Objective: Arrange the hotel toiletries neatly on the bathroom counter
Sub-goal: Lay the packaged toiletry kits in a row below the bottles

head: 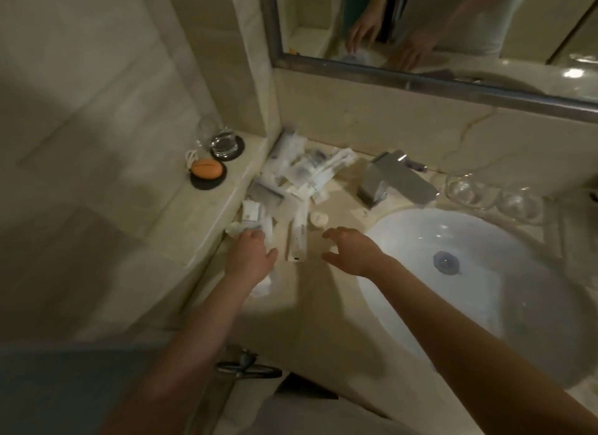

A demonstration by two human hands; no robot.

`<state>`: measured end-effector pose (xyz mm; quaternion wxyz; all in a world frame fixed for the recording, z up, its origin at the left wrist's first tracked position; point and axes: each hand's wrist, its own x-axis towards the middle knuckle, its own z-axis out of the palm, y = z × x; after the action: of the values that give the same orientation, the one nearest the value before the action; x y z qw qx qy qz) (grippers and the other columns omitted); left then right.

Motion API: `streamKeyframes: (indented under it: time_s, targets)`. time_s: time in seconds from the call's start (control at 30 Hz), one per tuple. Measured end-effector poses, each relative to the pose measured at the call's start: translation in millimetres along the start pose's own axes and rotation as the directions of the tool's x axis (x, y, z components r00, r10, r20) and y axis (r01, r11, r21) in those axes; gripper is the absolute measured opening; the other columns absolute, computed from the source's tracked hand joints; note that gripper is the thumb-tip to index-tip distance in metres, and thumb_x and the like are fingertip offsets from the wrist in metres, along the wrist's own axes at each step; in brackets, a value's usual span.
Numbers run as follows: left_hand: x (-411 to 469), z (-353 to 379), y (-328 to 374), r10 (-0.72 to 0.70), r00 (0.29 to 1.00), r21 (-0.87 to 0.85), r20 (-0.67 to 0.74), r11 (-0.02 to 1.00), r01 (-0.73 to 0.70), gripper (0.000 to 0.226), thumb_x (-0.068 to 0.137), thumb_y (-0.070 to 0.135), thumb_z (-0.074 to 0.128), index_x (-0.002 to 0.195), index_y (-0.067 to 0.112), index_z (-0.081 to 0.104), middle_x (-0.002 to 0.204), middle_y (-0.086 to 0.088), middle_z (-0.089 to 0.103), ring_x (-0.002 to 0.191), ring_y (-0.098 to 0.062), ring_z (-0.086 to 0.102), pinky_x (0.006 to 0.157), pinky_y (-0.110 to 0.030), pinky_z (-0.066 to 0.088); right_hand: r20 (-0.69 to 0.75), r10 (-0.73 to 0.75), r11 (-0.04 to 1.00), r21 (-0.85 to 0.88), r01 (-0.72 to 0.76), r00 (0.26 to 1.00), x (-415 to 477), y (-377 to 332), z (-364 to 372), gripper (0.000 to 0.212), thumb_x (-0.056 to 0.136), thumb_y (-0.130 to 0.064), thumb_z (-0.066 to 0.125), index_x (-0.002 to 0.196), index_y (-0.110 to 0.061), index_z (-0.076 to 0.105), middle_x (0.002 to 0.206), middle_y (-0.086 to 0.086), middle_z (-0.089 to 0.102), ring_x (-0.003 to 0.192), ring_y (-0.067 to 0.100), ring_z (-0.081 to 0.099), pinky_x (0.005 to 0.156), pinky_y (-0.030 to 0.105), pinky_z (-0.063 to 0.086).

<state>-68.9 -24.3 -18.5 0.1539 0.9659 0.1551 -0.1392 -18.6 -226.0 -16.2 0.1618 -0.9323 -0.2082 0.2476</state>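
White toiletry packets (293,179) (jumbled) on counter (310,292)

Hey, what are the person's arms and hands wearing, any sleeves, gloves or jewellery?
The left hand and right hand are ungloved, and both forearms are bare to the frame's edge: no sleeves, watch or bracelet. Blur hides whether the fingers carry a thin ring.

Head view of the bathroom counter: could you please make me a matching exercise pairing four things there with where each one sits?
Things:
1. orange oval object
2. chrome square faucet
3. long white flat packet
4. pair of clear round glasses

Places:
A. between the left hand and right hand
B. right of the faucet
C. on a black round dish on the raised ledge
D. behind the white round sink

Pairs: 1-C, 2-D, 3-A, 4-B
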Motion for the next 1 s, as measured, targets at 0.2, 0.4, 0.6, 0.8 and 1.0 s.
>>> streamKeyframes:
  time_s: [0.2,0.4,0.6,0.8,1.0]
  targets:
    - [9,2,-27,-0.177,0.984,-0.119,-0.028,0.978,0.173,0.061,0.084,0.04,0.061,0.132,0.007,0.04,0.136,-0.013,0.043,0.124,-0.029,0.044,0.1,-0.037,0.04,-0.096,0.039,0.999,0.013,-0.037,0.995,46,-36,10,0.066,0.089,-0.041,0.054,0.144,-0.017,0.026,0.139,0.013,0.041,0.122,0.033,0.044,0.095,0.045,0.044]
    - [37,26,-39,-0.262,0.965,-0.226,0.013,0.939,0.258,0.069,0.072,0.057,0.063,0.123,0.015,0.044,0.124,-0.006,0.056,0.11,-0.024,0.056,0.096,-0.041,0.048,-0.282,0.004,0.994,-0.1,-0.033,0.959,93,-63,-6,0.064,0.089,-0.041,0.053,0.141,-0.014,0.027,0.141,0.013,0.036,0.127,0.033,0.038,0.097,0.045,0.041]
    - [36,19,-31,-0.279,0.96,-0.338,0.028,0.901,0.272,0.072,0.07,0.032,0.075,0.124,0.005,0.037,0.123,-0.017,0.052,0.109,-0.035,0.054,0.095,-0.047,0.047,-0.167,-0.018,0.991,-0.134,-0.005,0.986,137,-83,-11,0.061,0.087,-0.037,0.055,0.137,-0.013,0.032,0.132,0.012,0.047,0.116,0.032,0.049,0.093,0.044,0.041]
    - [38,21,-40,-0.289,0.956,-0.458,0.043,0.845,0.276,0.073,0.071,0.024,0.075,0.129,0.008,0.033,0.125,-0.014,0.052,0.111,-0.032,0.053,0.095,-0.042,0.047,-0.052,0.145,0.988,0.053,-0.142,0.988,162,-96,-2,0.06,0.087,-0.034,0.058,0.136,-0.008,0.036,0.122,0.012,0.057,0.109,0.029,0.057,0.083,0.038,0.048]
    - [41,21,-42,-0.299,0.951,-0.563,0.073,0.775,0.287,0.079,0.072,0.016,0.078,0.135,0.006,0.033,0.135,-0.014,0.048,0.124,-0.029,0.048,0.098,-0.03,0.038,-0.052,0.226,0.932,0.303,-0.201,0.973,165,-89,1,0.031,0.088,-0.021,0.053,0.115,-0.005,0.056,0.11,0.013,0.062,0.102,0.029,0.06,0.075,0.033,0.048]
